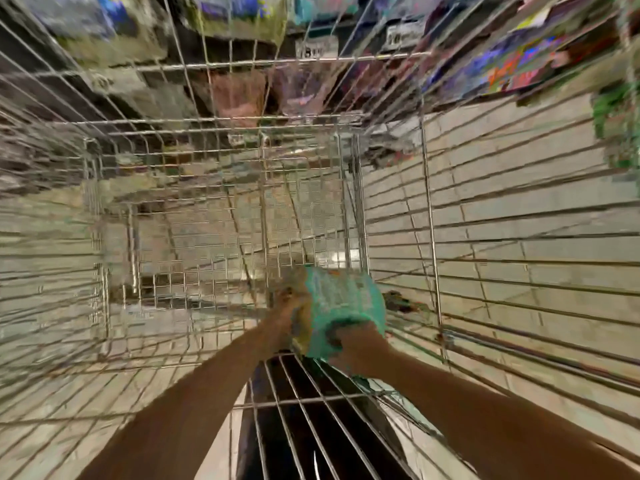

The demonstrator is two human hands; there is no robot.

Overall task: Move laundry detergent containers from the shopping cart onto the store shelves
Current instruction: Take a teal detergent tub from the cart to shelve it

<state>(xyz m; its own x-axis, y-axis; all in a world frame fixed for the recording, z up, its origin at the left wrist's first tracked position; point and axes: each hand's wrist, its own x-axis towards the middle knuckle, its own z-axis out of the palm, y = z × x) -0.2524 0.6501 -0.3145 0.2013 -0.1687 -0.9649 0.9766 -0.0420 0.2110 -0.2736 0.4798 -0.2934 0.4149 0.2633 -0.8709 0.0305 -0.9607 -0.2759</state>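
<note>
Shopping cart: bare shiny metal wire. Detergent pack: teal, apparently soft plastic film, blurred. Floor: pale matt tile.

Pale tiled floor shows below; blurred colourful packages crowd far racks, price tags along edge.

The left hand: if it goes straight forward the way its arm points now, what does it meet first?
The left hand is already against the teal package. Past that, it would probably meet the cart's wire floor, though blur makes depth uncertain.
</note>
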